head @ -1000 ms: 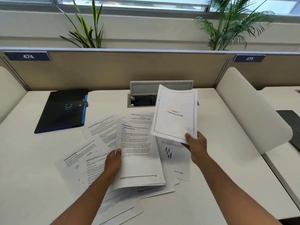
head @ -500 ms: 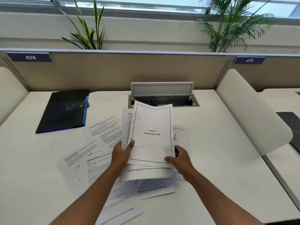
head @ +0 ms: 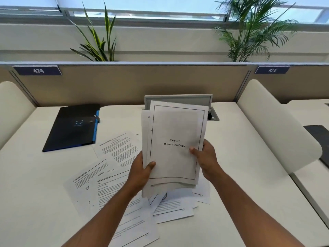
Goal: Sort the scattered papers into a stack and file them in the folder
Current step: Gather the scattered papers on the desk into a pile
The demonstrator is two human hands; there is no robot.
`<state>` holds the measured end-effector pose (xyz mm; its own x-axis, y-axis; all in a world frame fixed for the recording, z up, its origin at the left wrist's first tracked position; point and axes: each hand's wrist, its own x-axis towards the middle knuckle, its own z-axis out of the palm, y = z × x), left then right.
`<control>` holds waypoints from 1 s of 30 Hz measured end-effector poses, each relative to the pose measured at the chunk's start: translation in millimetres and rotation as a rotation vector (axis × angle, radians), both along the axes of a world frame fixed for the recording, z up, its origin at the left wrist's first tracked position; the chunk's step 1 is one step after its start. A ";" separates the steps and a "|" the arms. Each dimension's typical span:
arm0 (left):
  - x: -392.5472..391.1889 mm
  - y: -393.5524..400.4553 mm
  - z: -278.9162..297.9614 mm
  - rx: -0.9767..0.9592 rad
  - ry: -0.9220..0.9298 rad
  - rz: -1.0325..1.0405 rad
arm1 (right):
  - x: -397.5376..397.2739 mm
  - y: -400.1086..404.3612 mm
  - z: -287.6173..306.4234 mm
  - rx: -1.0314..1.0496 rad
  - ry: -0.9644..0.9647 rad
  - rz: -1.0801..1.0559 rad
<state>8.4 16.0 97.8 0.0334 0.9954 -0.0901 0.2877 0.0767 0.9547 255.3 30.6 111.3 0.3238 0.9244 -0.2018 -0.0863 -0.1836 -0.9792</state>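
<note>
A small stack of papers point(head: 175, 131) is held upright above the desk, its top sheet reading "Chapter 2 Organization Profile". My left hand point(head: 139, 171) grips the stack's lower left edge, thumb on the front. My right hand point(head: 206, 157) grips its right edge. Several loose printed sheets point(head: 110, 177) lie scattered on the white desk point(head: 35, 193) below and to the left. A closed black folder point(head: 73, 127) with a blue spine lies at the back left, apart from both hands.
A grey cable box point(head: 195, 99) with its lid raised sits behind the held stack. White curved dividers point(head: 272, 125) flank the desk, and a beige partition point(head: 124, 82) runs along the back. A dark item point(head: 318, 138) lies on the neighbouring desk at right.
My right hand brought the title sheet onto the pages in my left hand. Both hands then lifted the joined stack up off the desk and tilted it upright.
</note>
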 end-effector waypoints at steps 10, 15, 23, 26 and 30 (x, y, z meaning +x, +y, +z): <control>10.6 -3.5 29.1 0.221 -0.142 0.120 | -22.6 -29.9 3.5 0.160 -0.104 0.044; 9.4 -7.6 21.9 0.177 -0.178 0.086 | -30.2 -30.5 -3.2 0.138 -0.097 0.046; 15.1 -6.3 21.9 0.155 -0.211 0.065 | -30.1 -24.3 -2.9 0.136 -0.081 0.069; 21.1 -6.5 28.3 0.164 -0.186 0.072 | -35.8 -21.7 0.1 0.142 -0.123 0.045; 22.6 -5.2 28.3 0.200 -0.165 0.067 | -33.3 -18.6 1.3 0.158 -0.089 -0.023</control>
